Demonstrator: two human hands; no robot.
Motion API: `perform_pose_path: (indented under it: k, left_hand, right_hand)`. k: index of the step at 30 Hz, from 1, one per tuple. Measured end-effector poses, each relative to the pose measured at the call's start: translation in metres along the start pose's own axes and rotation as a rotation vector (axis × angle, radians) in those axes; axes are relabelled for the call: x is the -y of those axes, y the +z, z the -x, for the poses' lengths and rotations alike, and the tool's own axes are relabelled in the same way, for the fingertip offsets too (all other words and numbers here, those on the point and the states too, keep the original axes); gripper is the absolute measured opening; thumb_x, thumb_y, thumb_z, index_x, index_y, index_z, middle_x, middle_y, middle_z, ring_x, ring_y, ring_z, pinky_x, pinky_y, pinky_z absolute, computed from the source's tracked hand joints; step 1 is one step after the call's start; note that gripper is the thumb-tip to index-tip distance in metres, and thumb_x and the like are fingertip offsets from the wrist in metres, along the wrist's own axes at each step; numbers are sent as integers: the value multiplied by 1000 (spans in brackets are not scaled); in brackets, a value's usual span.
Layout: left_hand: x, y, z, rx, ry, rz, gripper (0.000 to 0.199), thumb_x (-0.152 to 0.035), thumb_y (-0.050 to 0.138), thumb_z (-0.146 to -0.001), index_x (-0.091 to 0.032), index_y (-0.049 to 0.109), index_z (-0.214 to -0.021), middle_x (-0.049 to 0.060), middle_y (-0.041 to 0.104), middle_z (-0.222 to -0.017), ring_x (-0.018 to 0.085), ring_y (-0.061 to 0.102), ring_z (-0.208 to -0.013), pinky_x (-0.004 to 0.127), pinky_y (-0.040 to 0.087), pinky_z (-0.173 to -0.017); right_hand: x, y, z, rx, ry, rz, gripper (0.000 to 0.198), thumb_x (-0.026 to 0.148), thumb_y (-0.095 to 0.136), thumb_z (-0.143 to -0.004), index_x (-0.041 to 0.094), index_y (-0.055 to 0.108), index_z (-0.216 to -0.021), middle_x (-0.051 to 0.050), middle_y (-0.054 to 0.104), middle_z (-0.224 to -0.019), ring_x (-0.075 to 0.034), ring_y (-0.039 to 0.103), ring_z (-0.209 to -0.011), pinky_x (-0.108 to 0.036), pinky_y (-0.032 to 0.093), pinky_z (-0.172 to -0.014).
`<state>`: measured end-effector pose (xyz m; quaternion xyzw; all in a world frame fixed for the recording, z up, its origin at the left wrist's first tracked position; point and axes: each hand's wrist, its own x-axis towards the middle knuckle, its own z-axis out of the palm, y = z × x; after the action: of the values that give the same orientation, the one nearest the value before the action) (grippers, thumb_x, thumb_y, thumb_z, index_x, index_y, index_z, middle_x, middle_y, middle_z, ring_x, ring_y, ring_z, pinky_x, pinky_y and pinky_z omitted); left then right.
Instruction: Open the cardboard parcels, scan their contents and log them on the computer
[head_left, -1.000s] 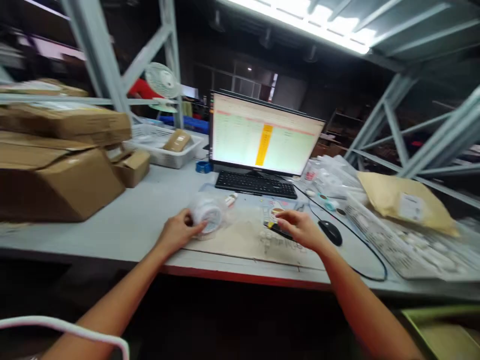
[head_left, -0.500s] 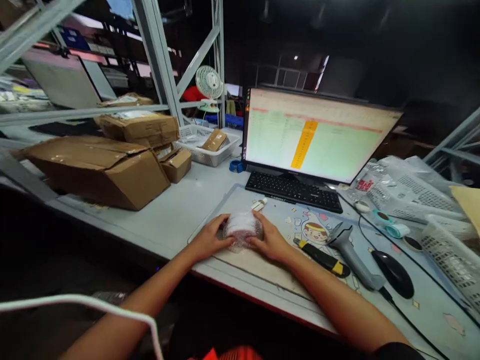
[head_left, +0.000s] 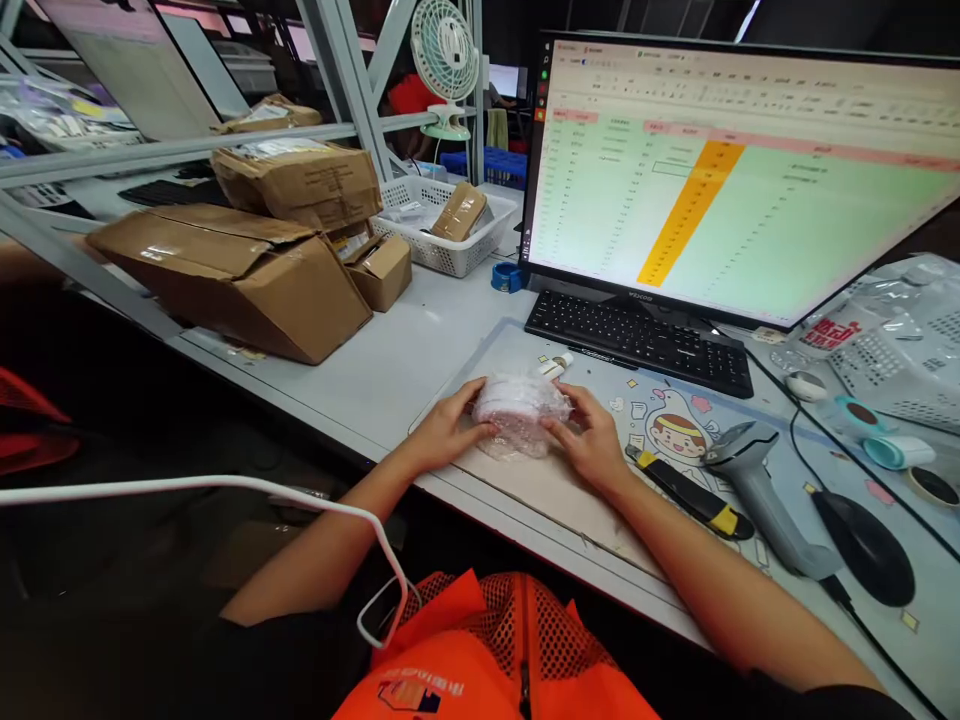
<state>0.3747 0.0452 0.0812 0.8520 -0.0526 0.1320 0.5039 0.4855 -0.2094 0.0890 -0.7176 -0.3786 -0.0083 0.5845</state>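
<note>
A round white item in bubble wrap (head_left: 517, 408) rests on the desk mat near the front edge. My left hand (head_left: 452, 430) grips its left side, thumb in front and fingers behind. From the right, my right hand (head_left: 589, 440) holds it the same way. What lies inside the wrap is blurred by the plastic. Just behind it is a small white tube-like piece (head_left: 556, 366). A black and yellow utility knife (head_left: 690, 492) lies to the right of my right hand, beside a grey barcode scanner (head_left: 772, 500).
A monitor (head_left: 720, 190) and black keyboard (head_left: 637, 338) stand behind the mat. Cardboard boxes (head_left: 247, 270) are stacked at left, near a white basket (head_left: 450, 240) and blue tape (head_left: 508, 277). At right lie a mouse (head_left: 862, 545), tape rolls (head_left: 889, 450) and a plastic bottle (head_left: 855, 320).
The camera view has tilted down and shifted, bringing the orange vest into sight. Both hands still hold the bubble-wrapped item at about the same place on the mat.
</note>
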Motion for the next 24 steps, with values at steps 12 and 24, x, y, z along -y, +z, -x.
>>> perform_pose_path:
  k: [12,24]
  left_hand:
    - [2,2,-7,-131,-82,317,47,-54,82,-89,-15,74,-115,12,77,-114,27,73,-108,41,59,-100]
    - [-4,3,-12,-358,-81,246,46,-62,79,-87,-19,64,-90,5,68,-92,17,63,-84,29,51,-79]
  right_hand:
    - [24,5,-10,-49,-29,-304,19,27,63,-101,31,57,-119,-7,61,-150,-25,64,-131,-51,56,-111]
    - [-13,2,-13,-43,361,-239,71,64,90,-71,28,51,-119,-7,63,-118,-25,64,-103,-40,59,-80]
